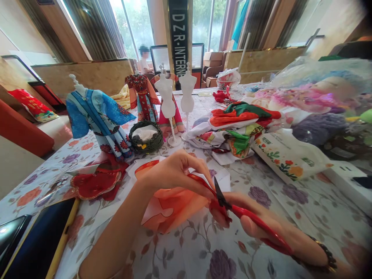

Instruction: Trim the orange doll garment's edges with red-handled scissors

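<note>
My left hand (180,170) is closed, its fingers pinching a piece of orange and red fabric (180,201). The fabric hangs below the fingers over the tablecloth, and a red edge of it reaches toward the scissors. In my right hand (261,217) is a pair of scissors (260,224) with red handles and dark blades. Those blades point up and to the left, right beside the left fingertips at the red edge. Whether the blades are touching the cloth I cannot tell. White paper or cloth (223,182) lies behind the fabric.
Small mannequins in a blue robe (93,104) and a red dress (142,93) stand behind, near bare white dress forms (187,91). A dark basket (147,141) sits among them. Heaped fabrics (238,128) and a tissue pack (290,155) lie right; a tablet (40,236) lies left.
</note>
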`<action>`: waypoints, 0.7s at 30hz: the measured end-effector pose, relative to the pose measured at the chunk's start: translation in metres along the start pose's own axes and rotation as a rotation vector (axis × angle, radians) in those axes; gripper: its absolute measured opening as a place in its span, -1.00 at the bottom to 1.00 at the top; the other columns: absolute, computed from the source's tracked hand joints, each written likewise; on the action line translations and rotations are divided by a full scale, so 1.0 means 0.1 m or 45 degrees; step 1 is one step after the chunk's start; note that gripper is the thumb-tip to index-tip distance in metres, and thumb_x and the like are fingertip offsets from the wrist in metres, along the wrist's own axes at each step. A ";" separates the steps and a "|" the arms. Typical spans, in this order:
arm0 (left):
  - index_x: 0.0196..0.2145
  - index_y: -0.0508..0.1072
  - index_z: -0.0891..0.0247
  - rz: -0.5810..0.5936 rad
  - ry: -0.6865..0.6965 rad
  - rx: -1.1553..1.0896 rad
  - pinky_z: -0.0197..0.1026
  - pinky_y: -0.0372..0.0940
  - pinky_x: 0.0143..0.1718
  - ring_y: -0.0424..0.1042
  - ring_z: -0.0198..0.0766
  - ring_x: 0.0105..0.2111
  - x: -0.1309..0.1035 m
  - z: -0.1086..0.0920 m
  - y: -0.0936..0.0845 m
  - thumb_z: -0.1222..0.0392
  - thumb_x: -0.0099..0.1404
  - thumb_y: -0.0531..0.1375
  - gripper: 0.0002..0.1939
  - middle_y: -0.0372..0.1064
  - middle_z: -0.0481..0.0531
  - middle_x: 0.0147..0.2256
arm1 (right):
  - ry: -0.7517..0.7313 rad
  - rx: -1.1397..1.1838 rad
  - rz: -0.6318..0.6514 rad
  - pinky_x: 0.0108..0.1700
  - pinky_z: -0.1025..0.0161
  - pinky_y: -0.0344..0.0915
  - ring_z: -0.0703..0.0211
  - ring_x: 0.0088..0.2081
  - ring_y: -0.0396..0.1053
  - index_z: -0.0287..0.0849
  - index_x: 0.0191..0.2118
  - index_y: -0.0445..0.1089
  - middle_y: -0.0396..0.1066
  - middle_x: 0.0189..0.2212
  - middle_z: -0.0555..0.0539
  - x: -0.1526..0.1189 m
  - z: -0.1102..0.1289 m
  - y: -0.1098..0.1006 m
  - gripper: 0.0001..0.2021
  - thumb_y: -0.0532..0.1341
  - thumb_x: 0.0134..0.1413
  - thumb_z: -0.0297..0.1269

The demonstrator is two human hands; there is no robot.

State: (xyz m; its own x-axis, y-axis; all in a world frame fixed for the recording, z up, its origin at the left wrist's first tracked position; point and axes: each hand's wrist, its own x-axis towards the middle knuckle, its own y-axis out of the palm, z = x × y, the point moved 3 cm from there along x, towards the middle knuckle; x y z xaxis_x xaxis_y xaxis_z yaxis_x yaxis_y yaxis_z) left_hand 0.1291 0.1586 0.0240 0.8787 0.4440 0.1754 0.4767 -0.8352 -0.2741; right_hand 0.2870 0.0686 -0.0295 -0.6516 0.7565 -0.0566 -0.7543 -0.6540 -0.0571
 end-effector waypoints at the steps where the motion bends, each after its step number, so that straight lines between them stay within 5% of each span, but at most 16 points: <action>1: -0.46 0.59 0.27 -0.007 -0.008 0.017 -0.28 0.27 -0.25 0.38 -0.35 -0.39 0.00 -0.01 0.00 0.33 -0.01 0.39 -0.90 0.47 -0.02 -0.45 | 0.005 -0.001 0.000 -0.31 0.19 0.05 0.15 -0.37 0.05 -0.11 -0.40 0.12 0.03 -0.45 0.01 0.00 0.01 0.00 -0.47 0.03 0.02 0.35; 9: -0.47 0.59 0.27 -0.042 -0.067 0.090 -0.27 0.29 -0.29 0.38 -0.33 -0.41 -0.02 -0.03 -0.01 0.20 -0.02 0.41 -0.87 0.47 0.00 -0.46 | 0.137 -0.028 -0.008 -0.39 0.24 0.04 0.17 -0.41 0.03 -0.11 -0.50 0.10 0.00 -0.52 0.04 0.02 0.13 0.04 -0.40 0.01 -0.07 0.43; 21: -0.46 0.59 0.29 -0.043 -0.056 0.149 -0.26 0.28 -0.29 0.36 -0.33 -0.41 -0.03 -0.05 -0.01 0.20 0.02 0.39 -0.88 0.45 0.00 -0.48 | 0.047 -0.038 -0.023 -0.42 0.23 0.05 0.21 -0.47 -0.01 -0.11 -0.46 0.12 0.02 -0.52 0.05 0.00 -0.03 -0.01 -0.51 0.05 0.04 0.29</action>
State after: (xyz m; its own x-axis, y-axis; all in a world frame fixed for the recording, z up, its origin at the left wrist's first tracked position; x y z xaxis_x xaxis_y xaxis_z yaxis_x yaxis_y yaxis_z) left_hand 0.1263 0.1565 0.0281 0.8612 0.4869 0.1455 0.5032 -0.7772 -0.3777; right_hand 0.2880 0.0691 -0.0325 -0.6343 0.7677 -0.0916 -0.7628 -0.6407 -0.0878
